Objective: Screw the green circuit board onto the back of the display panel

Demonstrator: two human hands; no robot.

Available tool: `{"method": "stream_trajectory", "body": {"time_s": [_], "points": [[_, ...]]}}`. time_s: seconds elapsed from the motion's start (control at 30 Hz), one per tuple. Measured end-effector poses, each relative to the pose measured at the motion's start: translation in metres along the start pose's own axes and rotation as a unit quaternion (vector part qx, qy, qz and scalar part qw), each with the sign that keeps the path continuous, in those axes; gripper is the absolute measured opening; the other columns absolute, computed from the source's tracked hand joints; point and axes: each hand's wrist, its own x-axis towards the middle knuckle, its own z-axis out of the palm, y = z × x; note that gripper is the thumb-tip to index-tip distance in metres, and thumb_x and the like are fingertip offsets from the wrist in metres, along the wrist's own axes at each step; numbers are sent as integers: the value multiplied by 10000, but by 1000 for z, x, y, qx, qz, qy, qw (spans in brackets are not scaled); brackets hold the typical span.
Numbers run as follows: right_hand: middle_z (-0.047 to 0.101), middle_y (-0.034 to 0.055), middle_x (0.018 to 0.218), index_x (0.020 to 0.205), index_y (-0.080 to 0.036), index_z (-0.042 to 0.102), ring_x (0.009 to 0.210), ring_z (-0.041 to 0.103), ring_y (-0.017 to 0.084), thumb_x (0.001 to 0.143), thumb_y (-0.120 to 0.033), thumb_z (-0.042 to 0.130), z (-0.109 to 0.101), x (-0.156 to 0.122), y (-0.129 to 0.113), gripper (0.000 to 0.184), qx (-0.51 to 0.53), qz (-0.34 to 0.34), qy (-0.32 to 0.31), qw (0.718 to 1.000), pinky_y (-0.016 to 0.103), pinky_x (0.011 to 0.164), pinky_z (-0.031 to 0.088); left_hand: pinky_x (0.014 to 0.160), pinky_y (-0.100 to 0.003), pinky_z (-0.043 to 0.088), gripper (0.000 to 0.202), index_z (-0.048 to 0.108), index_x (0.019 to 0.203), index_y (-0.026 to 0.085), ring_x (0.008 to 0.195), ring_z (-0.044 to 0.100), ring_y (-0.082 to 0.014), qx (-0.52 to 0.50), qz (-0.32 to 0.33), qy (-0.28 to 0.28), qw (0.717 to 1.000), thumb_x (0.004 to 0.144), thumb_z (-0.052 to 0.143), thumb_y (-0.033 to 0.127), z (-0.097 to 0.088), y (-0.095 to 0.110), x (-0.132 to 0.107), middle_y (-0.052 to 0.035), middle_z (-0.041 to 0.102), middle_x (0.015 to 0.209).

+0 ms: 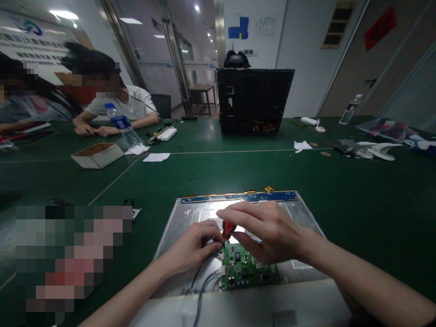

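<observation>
A flat metal display panel [172,227] lies on the table in front of me, with a blue strip board [238,197] along its far edge. On it sits a green circuit board [243,272] with dark cables [200,290] at its left side. My right hand [269,227] grips a red and black screwdriver [229,227] by the handle, its tip pointing down at the board's far left corner. Close beside that tip, my left hand [200,243] has thumb and fingers pinched together; what lies between them is hidden.
Across the green table stands a black monitor housing [255,100]. A cardboard box [97,155] and a water bottle [122,125] are at the left, near a seated person [136,102]. Loose parts [368,150] lie at the right. A blurred-out patch covers the near left.
</observation>
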Motion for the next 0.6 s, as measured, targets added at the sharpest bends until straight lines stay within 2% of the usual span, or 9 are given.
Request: {"method": "stream_trajectory", "body": {"time_s": [0.2, 0.33, 0.43, 0.6], "points": [[648, 68, 1003, 1206, -163, 500, 780, 616, 137, 940, -203, 476, 2, -1, 0, 270, -36, 2, 3, 999, 247, 533, 468, 746, -308, 451, 101, 683, 803, 186, 784, 597, -193, -5, -5, 0, 1000, 859, 600, 172, -2, 4, 2, -21, 677, 839], [641, 33, 933, 1128, -192, 536, 671, 579, 113, 949, -256, 523, 2, -1, 1, 190, -54, 2, 4, 999, 238, 490, 410, 723, -297, 443, 95, 670, 768, 186, 745, 578, -181, -1, 8, 15, 1000, 827, 609, 143, -2, 7, 2, -10, 655, 801], [651, 37, 941, 1128, -188, 541, 699, 596, 120, 949, -248, 529, 0, 0, 1, 190, -51, 3, 2, 999, 238, 500, 424, 700, -289, 435, 91, 677, 800, 189, 738, 575, -178, 7, 12, 15, 1000, 831, 608, 138, -2, 7, 1, -8, 646, 799], [661, 98, 1069, 1217, -136, 486, 916, 638, 154, 956, -218, 473, -1, 2, 0, 274, -14, 0, -13, 1000, 257, 620, 515, 710, -297, 443, 96, 698, 860, 193, 794, 600, -194, 3, 2, 0, 1000, 861, 605, 168, -1, 3, 0, -26, 670, 861]]}}
